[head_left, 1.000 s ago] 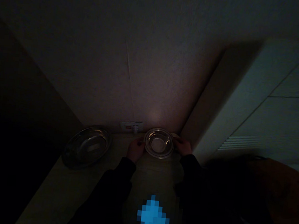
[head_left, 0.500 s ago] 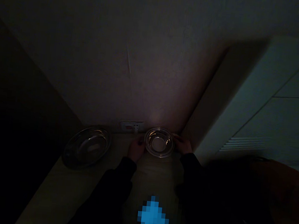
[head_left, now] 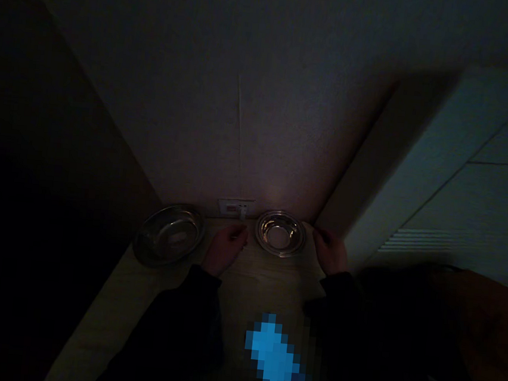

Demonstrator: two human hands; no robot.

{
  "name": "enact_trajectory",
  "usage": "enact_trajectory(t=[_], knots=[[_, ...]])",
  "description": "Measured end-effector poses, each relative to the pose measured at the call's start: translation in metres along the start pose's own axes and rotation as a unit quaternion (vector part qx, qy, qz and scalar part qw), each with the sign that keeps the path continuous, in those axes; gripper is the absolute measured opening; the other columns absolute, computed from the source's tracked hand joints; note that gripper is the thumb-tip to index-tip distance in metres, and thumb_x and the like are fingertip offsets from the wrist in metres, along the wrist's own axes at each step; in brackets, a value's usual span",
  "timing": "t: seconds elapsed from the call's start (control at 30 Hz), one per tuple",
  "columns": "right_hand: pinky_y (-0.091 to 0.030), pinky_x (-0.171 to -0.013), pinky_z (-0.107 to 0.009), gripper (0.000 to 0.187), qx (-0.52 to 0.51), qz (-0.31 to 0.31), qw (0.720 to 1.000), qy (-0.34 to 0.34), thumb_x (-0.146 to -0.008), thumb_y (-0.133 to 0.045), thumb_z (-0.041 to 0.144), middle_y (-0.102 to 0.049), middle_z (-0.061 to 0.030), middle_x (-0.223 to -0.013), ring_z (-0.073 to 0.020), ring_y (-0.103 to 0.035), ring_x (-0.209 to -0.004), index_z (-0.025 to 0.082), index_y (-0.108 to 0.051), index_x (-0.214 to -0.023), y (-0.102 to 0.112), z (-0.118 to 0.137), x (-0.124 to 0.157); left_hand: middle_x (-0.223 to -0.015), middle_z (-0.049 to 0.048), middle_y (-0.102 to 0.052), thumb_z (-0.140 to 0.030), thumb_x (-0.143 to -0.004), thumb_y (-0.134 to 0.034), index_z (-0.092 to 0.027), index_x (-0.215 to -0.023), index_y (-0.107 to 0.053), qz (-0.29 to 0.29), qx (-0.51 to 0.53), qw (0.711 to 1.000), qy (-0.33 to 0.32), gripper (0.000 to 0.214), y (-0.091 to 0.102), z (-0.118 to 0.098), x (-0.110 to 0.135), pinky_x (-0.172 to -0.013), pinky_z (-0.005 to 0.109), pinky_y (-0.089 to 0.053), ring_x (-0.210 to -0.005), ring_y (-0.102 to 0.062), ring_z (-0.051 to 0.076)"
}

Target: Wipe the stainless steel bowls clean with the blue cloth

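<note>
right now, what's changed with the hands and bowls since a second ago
The left hand has moved left and the right hand right, both letting go of the small bowl, which now sits untouched. It and the larger bowl stay in place on the tabletop.

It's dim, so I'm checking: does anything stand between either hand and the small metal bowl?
Nothing visible does. The left hand and right hand flank the small metal bowl without touching it, and tabletop shows in both gaps. The wall socket sits behind, not between.
</note>
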State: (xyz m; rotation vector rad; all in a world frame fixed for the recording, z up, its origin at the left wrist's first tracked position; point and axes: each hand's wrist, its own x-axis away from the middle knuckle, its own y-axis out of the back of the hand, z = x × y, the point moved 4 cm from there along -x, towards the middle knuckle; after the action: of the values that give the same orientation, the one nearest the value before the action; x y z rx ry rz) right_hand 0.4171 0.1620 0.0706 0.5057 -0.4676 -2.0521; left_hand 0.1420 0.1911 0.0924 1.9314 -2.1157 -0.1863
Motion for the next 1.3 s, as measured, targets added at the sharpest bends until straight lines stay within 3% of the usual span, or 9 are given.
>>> enact_trajectory(t=[0.17, 0.33, 0.43, 0.57, 0.67, 0.83, 1.0, 1.13, 1.3], knots=[[-0.051, -0.083, -0.041, 0.032, -0.019, 0.08, 0.993, 0.085, -0.078, -0.053, 0.038, -0.073, -0.008, -0.098, -0.0262, -0.066, -0.093, 0.02, -0.071, -0.098, -0.01, 0.04, 0.052, -0.09, 0.0102, -0.071, -0.045, -0.073, -0.056, -0.009, -0.109, -0.064, -0.011, -0.021, 1.0, -0.008, 0.052, 0.053, 0.001, 0.048, -0.067, 0.032, -0.051, -0.074, -0.066, 0.02], [-0.051, -0.079, -0.034, 0.03, 0.059, 0.293, 0.942, 0.15, -0.084, -0.048, 0.033, -0.073, -0.0068, -0.099, -0.0226, -0.067, -0.09, 0.022, -0.069, -0.103, -0.056, 0.08, 0.126, -0.105, 0.0129, -0.069, -0.046, -0.075, -0.052, -0.01, -0.107, -0.064, -0.081, -0.128, 0.988, 0.032, 0.049, 0.097, 0.041, 0.096, -0.086, 0.035, -0.047, -0.096, -0.064, 0.024], [-0.049, -0.076, -0.035, 0.033, 0.145, 0.356, 0.912, 0.144, -0.085, -0.05, 0.039, -0.073, -0.0098, -0.095, -0.0257, -0.068, -0.089, 0.019, -0.067, -0.106, -0.083, 0.09, 0.164, -0.099, 0.0139, -0.069, -0.043, -0.079, -0.047, -0.011, -0.111, -0.062, -0.096, -0.228, 0.966, 0.073, 0.048, 0.106, 0.067, 0.124, -0.083, 0.036, -0.047, -0.089, -0.065, 0.024], [-0.049, -0.071, -0.038, 0.03, 0.186, 0.359, 0.907, 0.122, -0.083, -0.054, 0.036, -0.071, -0.015, -0.091, -0.0303, -0.068, -0.085, 0.016, -0.068, -0.101, -0.111, 0.09, 0.192, -0.093, 0.0145, -0.069, -0.045, -0.079, -0.047, -0.007, -0.115, -0.057, -0.096, -0.205, 0.963, 0.149, 0.053, 0.107, 0.096, 0.154, -0.079, 0.035, -0.049, -0.085, -0.066, 0.024], [-0.049, -0.076, -0.036, 0.023, 0.155, 0.36, 0.91, 0.132, -0.084, -0.051, 0.025, -0.071, -0.0131, -0.092, -0.0264, -0.067, -0.087, 0.016, -0.068, -0.096, -0.126, 0.092, 0.204, -0.093, 0.0128, -0.071, -0.048, -0.077, -0.051, -0.008, -0.117, -0.054, -0.073, -0.088, 0.981, 0.157, 0.057, 0.101, 0.11, 0.166, -0.079, 0.034, -0.05, -0.088, -0.067, 0.024], [-0.043, -0.097, -0.035, 0.034, 0.008, 0.367, 0.916, 0.162, -0.078, -0.056, 0.02, -0.064, -0.0085, -0.119, -0.0222, -0.058, -0.112, 0.021, -0.065, -0.11, -0.134, 0.099, 0.229, -0.092, 0.012, -0.072, -0.048, -0.068, -0.067, -0.011, -0.122, -0.051, -0.077, 0.076, 0.981, 0.16, 0.068, 0.093, 0.11, 0.168, -0.076, 0.035, -0.052, -0.085, -0.068, 0.024], [-0.041, -0.101, -0.042, 0.058, -0.14, 0.415, 0.89, 0.128, -0.065, -0.055, 0.01, -0.063, -0.0052, -0.122, -0.0246, -0.057, -0.114, 0.025, -0.059, -0.121, -0.132, 0.098, 0.258, -0.104, 0.0121, -0.071, -0.037, -0.062, -0.074, -0.014, -0.105, -0.061, -0.094, 0.127, 0.974, 0.16, 0.051, 0.095, 0.102, 0.16, -0.084, 0.033, -0.05, -0.096, -0.066, 0.024], [-0.048, -0.091, -0.041, 0.037, -0.181, 0.405, 0.894, 0.065, -0.067, -0.055, 0.013, -0.07, -0.004, -0.104, -0.0239, -0.064, -0.099, 0.023, -0.066, -0.102, -0.125, 0.093, 0.26, -0.086, 0.0087, -0.073, -0.04, -0.068, -0.065, -0.014, -0.086, -0.068, -0.026, 0.11, 0.985, 0.127, 0.032, 0.093, 0.106, 0.154, -0.077, 0.034, -0.051, -0.085, -0.067, 0.024], [-0.048, -0.092, -0.043, 0.02, -0.221, 0.318, 0.922, 0.023, -0.075, -0.057, 0.026, -0.071, -0.0064, -0.102, -0.0248, -0.064, -0.099, 0.022, -0.067, -0.092, -0.112, 0.084, 0.241, -0.073, 0.007, -0.071, -0.033, -0.063, -0.062, -0.016, -0.067, -0.067, -0.036, 0.084, 0.987, 0.129, 0.019, 0.097, 0.116, 0.155, -0.073, 0.036, -0.048, -0.077, -0.065, 0.025]])
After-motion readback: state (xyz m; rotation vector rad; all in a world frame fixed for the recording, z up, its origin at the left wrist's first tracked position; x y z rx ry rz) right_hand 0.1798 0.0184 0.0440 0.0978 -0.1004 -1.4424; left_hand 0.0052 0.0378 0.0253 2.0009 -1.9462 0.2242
